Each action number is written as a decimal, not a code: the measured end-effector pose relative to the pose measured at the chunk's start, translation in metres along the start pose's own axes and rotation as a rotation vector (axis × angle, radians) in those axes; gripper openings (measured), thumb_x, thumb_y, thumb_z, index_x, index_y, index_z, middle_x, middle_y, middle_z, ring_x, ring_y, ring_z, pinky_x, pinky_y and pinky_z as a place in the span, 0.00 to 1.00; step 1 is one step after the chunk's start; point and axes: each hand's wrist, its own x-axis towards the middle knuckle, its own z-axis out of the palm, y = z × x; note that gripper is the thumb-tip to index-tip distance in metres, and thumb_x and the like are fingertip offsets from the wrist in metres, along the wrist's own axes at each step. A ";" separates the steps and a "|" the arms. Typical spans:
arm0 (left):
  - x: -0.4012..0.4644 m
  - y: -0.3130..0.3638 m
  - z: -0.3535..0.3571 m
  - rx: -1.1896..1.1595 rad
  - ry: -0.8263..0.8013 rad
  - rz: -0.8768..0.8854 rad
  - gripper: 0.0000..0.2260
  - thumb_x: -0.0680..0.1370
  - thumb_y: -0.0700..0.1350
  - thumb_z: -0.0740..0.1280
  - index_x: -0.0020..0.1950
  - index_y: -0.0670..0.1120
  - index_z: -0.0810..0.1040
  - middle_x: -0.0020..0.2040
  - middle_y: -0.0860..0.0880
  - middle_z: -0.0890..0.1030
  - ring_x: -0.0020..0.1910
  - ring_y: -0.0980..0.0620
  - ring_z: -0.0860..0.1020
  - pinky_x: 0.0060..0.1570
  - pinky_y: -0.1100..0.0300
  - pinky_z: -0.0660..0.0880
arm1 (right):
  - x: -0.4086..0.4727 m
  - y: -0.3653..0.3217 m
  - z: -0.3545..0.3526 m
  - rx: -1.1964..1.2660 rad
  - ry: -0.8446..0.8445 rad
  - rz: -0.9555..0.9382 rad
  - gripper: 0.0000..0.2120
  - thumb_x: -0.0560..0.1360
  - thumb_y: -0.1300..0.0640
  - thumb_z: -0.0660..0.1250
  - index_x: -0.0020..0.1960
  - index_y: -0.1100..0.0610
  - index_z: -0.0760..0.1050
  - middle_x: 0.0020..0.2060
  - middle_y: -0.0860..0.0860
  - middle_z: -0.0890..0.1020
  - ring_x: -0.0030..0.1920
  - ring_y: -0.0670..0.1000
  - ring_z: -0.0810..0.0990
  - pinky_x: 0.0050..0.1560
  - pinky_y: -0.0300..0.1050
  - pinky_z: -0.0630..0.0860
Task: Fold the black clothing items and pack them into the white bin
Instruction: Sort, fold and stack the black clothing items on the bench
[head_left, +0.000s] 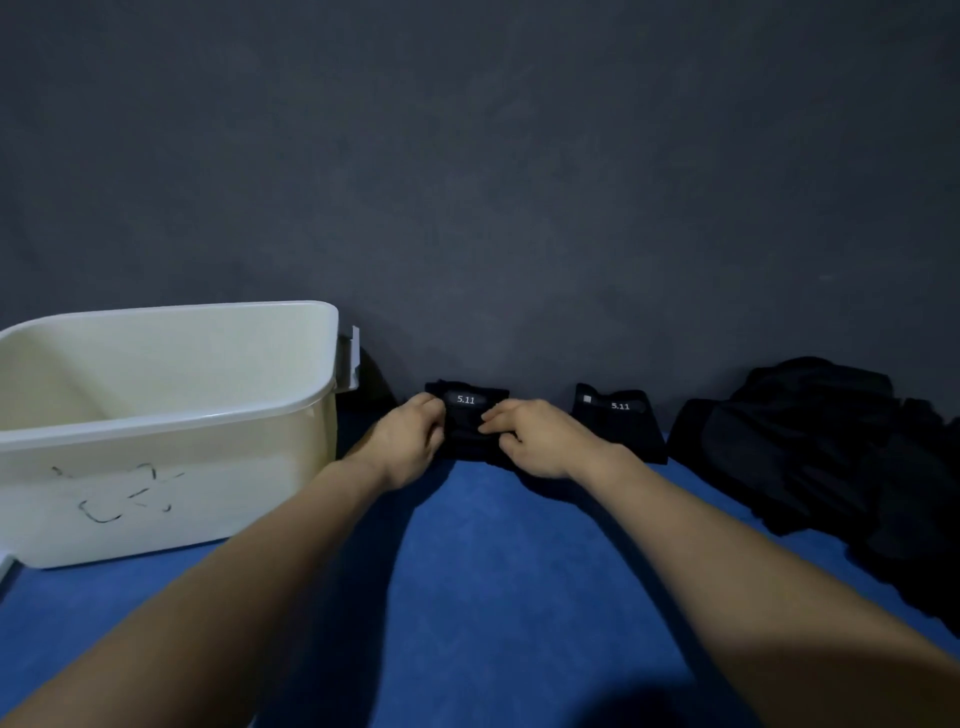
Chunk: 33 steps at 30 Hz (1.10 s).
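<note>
A dark grey wall (467, 156) backs a blue surface (493, 571). The white bin (171, 467) stands at left; a black clothing heap (831, 457) lies at right. Between them sit two folded garments: one (618, 426) lies alone, the other (470, 415) pinched by left hand (408, 439) and right hand (535, 439).

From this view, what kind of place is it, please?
Probably a makeshift laundry-folding spot at home, though little shows. A blue cloth surface backs onto a plain dark wall, with a white bin, folded garments and a black clothes pile.
</note>
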 end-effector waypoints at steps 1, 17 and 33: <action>0.003 0.001 -0.003 -0.025 0.010 -0.018 0.05 0.77 0.37 0.59 0.50 0.40 0.74 0.52 0.44 0.74 0.51 0.43 0.75 0.53 0.57 0.70 | 0.000 -0.001 -0.004 0.010 0.003 0.004 0.20 0.77 0.64 0.55 0.65 0.55 0.74 0.69 0.47 0.71 0.69 0.49 0.68 0.70 0.43 0.63; 0.006 0.025 -0.026 -0.006 0.170 -0.011 0.19 0.73 0.35 0.62 0.62 0.45 0.74 0.63 0.46 0.74 0.62 0.44 0.71 0.63 0.51 0.68 | 0.000 -0.008 -0.022 0.096 0.226 0.008 0.19 0.76 0.68 0.59 0.64 0.55 0.75 0.63 0.48 0.74 0.65 0.49 0.68 0.68 0.41 0.64; 0.004 0.115 -0.004 -0.069 0.121 0.111 0.17 0.76 0.39 0.62 0.65 0.46 0.73 0.63 0.49 0.71 0.60 0.47 0.73 0.57 0.55 0.72 | -0.091 0.039 -0.049 0.031 0.290 0.256 0.18 0.77 0.61 0.62 0.66 0.54 0.72 0.62 0.51 0.74 0.63 0.53 0.72 0.65 0.50 0.68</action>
